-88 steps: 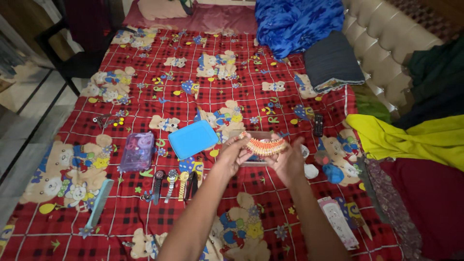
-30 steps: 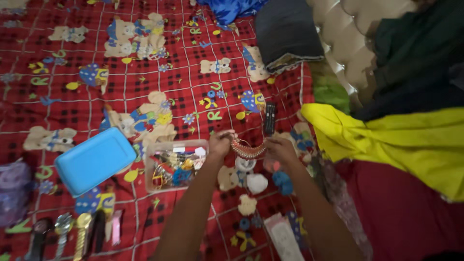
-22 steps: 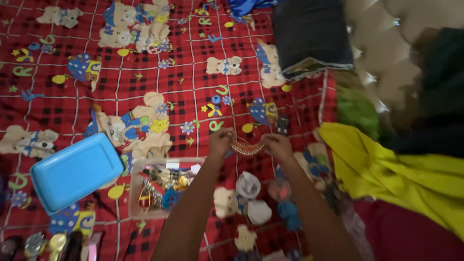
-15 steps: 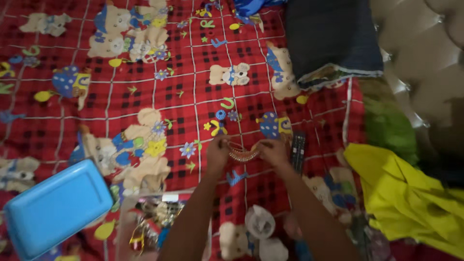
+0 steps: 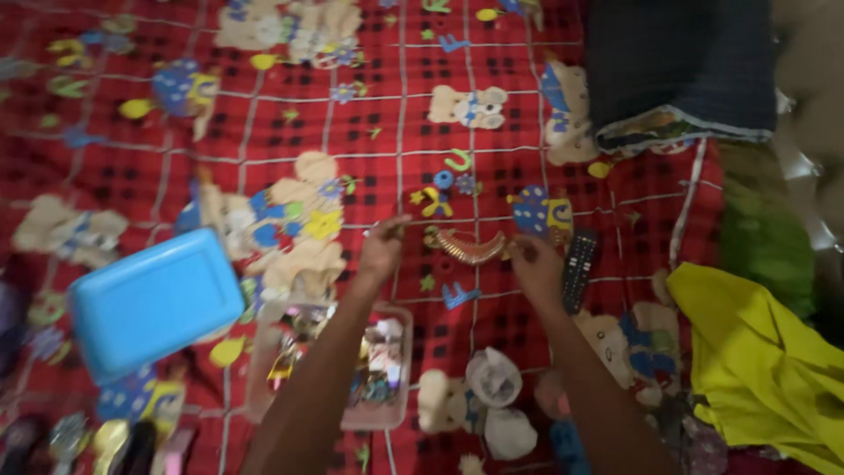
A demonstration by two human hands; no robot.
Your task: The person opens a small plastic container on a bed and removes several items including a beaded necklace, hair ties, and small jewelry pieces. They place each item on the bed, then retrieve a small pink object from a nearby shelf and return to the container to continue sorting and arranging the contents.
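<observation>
Necklace (image 5: pixel 467 247) now down on bedspread (image 5: pixel 290 132); we see left hand (image 5: pixel 381 251) and right hand (image 5: pixel 534 264) off it, fingers loose, holding nothing

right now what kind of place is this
Most likely a bedroom at home. The hands work over a bed spread with a red checked teddy-bear blanket, with folded dark cloth and a yellow garment at the side, and a TV remote lying on it.

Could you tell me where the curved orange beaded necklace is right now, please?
In the head view, the curved orange beaded necklace lies on the red patterned bedsheet, between the left hand and right hand, left of the black remote control.
</observation>
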